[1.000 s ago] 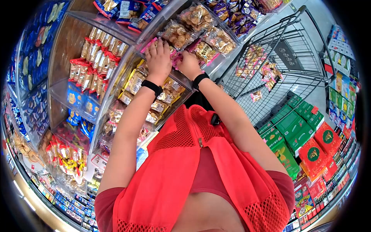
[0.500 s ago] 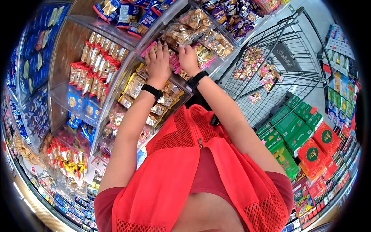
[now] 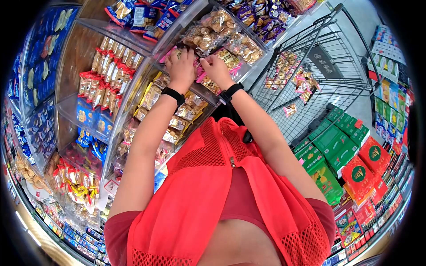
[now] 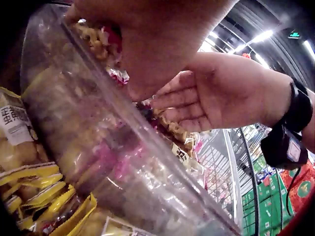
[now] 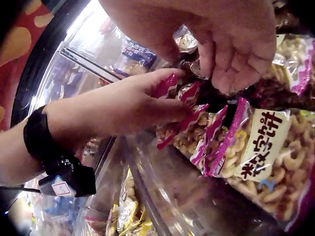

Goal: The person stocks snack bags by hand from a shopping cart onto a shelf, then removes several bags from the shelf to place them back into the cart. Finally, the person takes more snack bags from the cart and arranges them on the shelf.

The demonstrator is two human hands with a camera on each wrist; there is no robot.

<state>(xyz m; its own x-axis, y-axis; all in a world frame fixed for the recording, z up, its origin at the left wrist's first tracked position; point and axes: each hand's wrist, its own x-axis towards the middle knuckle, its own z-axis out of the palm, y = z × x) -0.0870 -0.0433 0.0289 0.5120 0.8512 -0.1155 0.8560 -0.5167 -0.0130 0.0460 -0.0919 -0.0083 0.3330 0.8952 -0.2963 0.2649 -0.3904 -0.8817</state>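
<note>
In the head view both hands reach into a clear shelf bin [image 3: 208,95] of pink-edged snack bags. My left hand [image 3: 181,68] lies over bags at the bin's left side. The right wrist view shows pink-edged snack bags [image 5: 197,130] between that hand's thumb and fingers. Beside it is my right hand [image 3: 216,71], its fingers loosely extended against the bags, palm toward the left wrist view. A large pink-edged bag [image 5: 266,152] of curved snacks with a cream label stands by the right hand. The fingertips are partly hidden among the packets.
Clear bags of round snacks [image 3: 208,35] lie behind the hands. Yellow-edged packets [image 3: 153,97] fill the neighbouring bin. A wire shopping cart [image 3: 328,66] holding several snack bags stands to the right, near stacked green boxes [image 3: 335,146]. Red-ended biscuit packs [image 3: 95,84] sit left.
My right hand lifted off the pink-edged bags, moved up toward the round-snack bags, then came slightly back; its fingers loosened. The left hand stayed at the bin's left side, its fingers bending more.
</note>
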